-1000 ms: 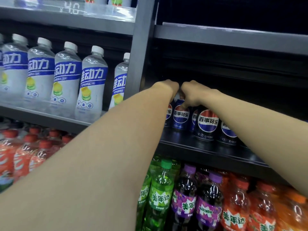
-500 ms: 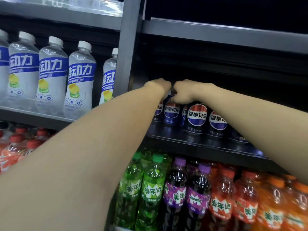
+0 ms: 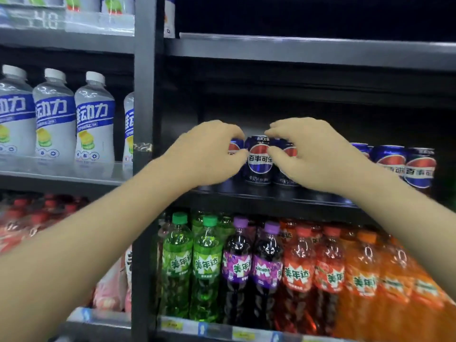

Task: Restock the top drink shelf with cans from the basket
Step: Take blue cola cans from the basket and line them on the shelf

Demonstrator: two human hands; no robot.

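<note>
Blue Pepsi cans stand in a row on the dark shelf (image 3: 271, 197). My left hand (image 3: 209, 154) curls around the top of one Pepsi can (image 3: 235, 146), which shows between its fingers and thumb. In the same way my right hand (image 3: 318, 154) wraps another can (image 3: 288, 154). A third Pepsi can (image 3: 259, 160) stands free between the two hands, label facing me. Further cans (image 3: 419, 169) stand to the right on the same shelf. The basket is out of view.
A grey upright post (image 3: 145, 119) divides the bays. White sports-drink bottles (image 3: 95, 124) fill the left shelf. Below the cans stand green (image 3: 177, 265), purple (image 3: 238, 267) and orange (image 3: 365, 280) Mirinda bottles. An upper shelf edge (image 3: 296, 50) hangs overhead.
Both hands have come forward toward the shelf's front edge and moved apart. Their closed fists have loosened into curled grips, and a can now shows between them.
</note>
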